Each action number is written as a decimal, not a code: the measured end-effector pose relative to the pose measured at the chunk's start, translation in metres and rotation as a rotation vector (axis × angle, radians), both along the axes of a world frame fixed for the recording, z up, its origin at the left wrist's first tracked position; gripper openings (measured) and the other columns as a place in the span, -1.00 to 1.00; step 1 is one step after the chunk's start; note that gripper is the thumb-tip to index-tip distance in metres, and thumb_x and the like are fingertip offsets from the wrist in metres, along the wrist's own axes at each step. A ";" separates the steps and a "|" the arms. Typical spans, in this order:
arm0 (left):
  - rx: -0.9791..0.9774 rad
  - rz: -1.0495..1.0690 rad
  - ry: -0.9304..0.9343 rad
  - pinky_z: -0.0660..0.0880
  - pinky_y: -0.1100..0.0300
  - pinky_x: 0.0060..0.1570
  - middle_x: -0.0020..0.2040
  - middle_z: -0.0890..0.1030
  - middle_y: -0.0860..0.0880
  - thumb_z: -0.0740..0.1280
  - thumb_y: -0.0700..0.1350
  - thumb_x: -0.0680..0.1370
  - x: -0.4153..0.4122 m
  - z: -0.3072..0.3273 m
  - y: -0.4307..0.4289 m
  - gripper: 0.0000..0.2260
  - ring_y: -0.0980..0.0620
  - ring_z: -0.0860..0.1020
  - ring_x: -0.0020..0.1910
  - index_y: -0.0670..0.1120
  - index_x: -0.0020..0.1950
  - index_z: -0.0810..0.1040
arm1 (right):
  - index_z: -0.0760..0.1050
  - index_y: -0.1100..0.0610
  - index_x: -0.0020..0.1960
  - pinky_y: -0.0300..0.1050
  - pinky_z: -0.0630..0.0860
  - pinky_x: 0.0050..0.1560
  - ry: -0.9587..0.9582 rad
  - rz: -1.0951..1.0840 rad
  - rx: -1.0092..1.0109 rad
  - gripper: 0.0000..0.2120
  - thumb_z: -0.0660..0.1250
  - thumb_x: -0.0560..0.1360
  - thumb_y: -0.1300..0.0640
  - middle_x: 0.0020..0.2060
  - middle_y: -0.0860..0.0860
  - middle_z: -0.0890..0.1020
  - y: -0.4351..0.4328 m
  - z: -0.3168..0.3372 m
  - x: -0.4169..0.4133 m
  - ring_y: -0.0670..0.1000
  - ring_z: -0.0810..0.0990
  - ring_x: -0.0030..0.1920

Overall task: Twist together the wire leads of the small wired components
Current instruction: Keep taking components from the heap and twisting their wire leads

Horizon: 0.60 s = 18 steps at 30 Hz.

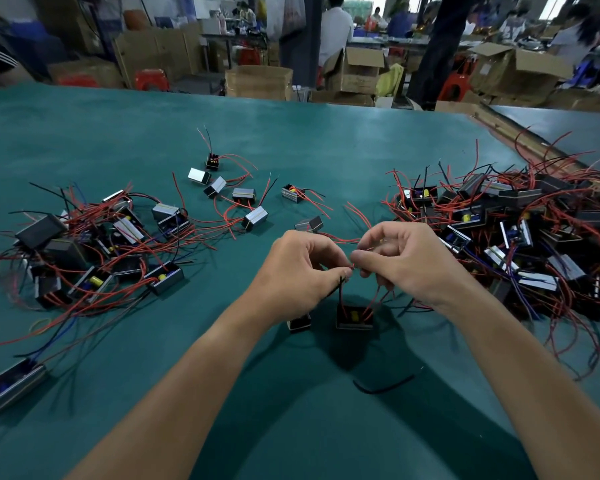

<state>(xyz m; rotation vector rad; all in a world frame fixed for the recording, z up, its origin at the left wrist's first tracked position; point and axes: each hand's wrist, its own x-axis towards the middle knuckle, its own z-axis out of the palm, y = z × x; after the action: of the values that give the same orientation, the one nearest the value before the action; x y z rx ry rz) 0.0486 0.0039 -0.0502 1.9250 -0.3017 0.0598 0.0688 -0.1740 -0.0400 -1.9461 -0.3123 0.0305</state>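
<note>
Two small black box components hang below my hands over the green table (291, 140): one with a yellow capacitor (354, 317) and a smaller one (300, 322) under my left wrist. Thin red and black leads (342, 292) rise from them to my fingers. My left hand (302, 268) pinches the lead ends between thumb and forefinger. My right hand (400, 261) pinches the same lead ends from the other side, fingertips nearly touching the left. More red leads trail from behind my right fingers.
A tangled heap of components with red wires (520, 237) lies at the right, another pile (94, 244) at the left, and several loose units (236, 195) sit mid-table. A short black wire piece (383, 386) lies near me. Cardboard boxes and people are beyond the table.
</note>
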 end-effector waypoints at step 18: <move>0.069 -0.053 -0.141 0.27 0.41 -0.49 -0.50 0.51 0.21 0.46 -0.27 0.45 0.001 -0.003 0.001 -0.87 0.25 0.34 -0.54 -0.08 -0.26 0.64 | 0.63 0.11 -0.31 -0.32 0.30 -0.49 0.119 0.191 -0.136 -0.80 0.44 0.49 0.24 -0.47 -0.03 0.60 -0.013 0.007 0.000 -0.13 0.39 -0.51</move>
<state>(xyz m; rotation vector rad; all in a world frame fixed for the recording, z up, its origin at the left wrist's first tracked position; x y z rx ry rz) 0.0499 0.0044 -0.0530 1.9840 -0.4539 0.1520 0.0689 -0.1873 -0.0328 -2.0327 -0.4252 0.2982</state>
